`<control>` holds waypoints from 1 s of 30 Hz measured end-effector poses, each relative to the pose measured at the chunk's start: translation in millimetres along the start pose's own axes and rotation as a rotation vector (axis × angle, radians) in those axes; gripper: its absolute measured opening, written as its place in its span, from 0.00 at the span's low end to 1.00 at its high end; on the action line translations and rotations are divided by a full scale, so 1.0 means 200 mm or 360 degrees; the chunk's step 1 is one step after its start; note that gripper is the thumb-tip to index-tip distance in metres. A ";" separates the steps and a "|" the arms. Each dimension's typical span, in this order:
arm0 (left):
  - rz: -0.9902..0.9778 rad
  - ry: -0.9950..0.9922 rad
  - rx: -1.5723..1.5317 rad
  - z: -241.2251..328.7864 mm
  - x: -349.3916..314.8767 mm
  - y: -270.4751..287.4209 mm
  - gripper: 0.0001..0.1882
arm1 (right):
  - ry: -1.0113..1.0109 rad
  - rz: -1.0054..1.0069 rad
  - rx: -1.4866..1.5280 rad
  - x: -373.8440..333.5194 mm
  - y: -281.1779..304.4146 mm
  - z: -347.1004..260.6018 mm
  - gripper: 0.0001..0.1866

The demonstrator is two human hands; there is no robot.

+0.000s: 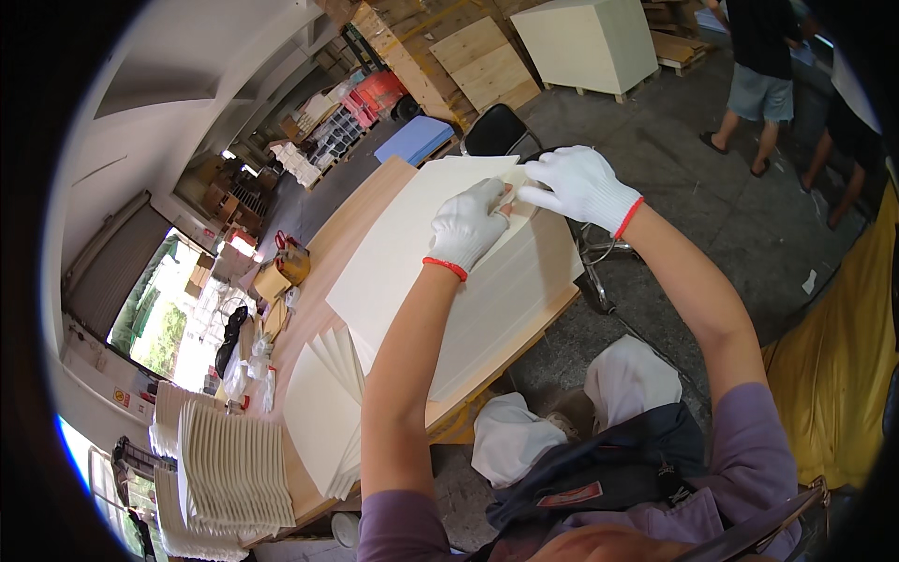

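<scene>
Purple sleeves point(403, 526) and a dark apron point(613, 459) lay nearest the camera, along the lower edge. Beyond them, large cream sheets point(389, 267) lay layered on a wooden table point(345, 234), under and beside the hands. The gloved left hand point(471, 223) rested on the sheets toward their far right end, fingers bent, with bare fingertips poking out of the glove. The gloved right hand point(581, 189) was just beside it at that end, thumb and fingers reaching toward the left; whether either hand's fingers pinched a sheet could not be told.

Nearer the person, smaller cream sheets point(314, 412) fanned out on the table, and left of those stood stacks of curved cream pieces point(234, 468). A yellow container point(296, 266) sat by the table's left edge. A black chair point(496, 131) stood past the far end; farther off were a blue stack point(415, 140), a big pale block point(588, 47) on a pallet and two people point(763, 75).
</scene>
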State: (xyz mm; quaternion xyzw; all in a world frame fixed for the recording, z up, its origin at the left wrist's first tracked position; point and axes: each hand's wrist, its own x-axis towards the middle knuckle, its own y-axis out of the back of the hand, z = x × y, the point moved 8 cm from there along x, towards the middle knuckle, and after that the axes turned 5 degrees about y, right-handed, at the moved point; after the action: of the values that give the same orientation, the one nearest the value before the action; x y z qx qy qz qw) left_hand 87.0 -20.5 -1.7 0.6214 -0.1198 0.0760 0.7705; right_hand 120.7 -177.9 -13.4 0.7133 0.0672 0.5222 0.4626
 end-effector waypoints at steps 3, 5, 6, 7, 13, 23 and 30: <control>-0.0015 -0.0027 -0.0154 0.00 -0.04 0.00 0.19 | -0.0373 0.0008 0.0662 0.02 -0.08 0.05 0.25; -0.0027 -0.0090 -0.0347 -0.01 -0.06 0.00 0.18 | -0.0597 0.0064 0.0984 -0.01 -0.14 0.06 0.26; -0.0032 -0.0124 -0.0473 -0.03 -0.07 0.00 0.18 | -0.0706 0.0092 0.1150 -0.02 -0.16 0.07 0.27; -0.0038 -0.0160 -0.0598 -0.04 -0.07 0.00 0.18 | -0.0854 0.0041 0.1303 -0.03 -0.19 0.09 0.28; -0.0244 0.0068 -0.0787 0.00 -0.09 0.01 0.20 | -0.0835 0.0226 0.1196 -0.07 -0.20 0.10 0.30; -0.0130 -0.0024 -0.0644 -0.04 -0.06 -0.01 0.25 | -0.0820 0.0287 0.1180 -0.08 -0.21 0.10 0.29; -0.0115 -0.0052 -0.0764 -0.04 -0.07 0.00 0.23 | -0.0822 0.0266 0.1202 -0.08 -0.20 0.09 0.30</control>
State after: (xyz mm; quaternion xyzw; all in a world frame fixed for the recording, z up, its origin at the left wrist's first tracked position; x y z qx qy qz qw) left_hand 73.5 -12.7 -7.3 0.4256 -0.1245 0.0075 0.8963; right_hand 142.9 -174.6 -54.0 0.9415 0.0776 0.3019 0.1282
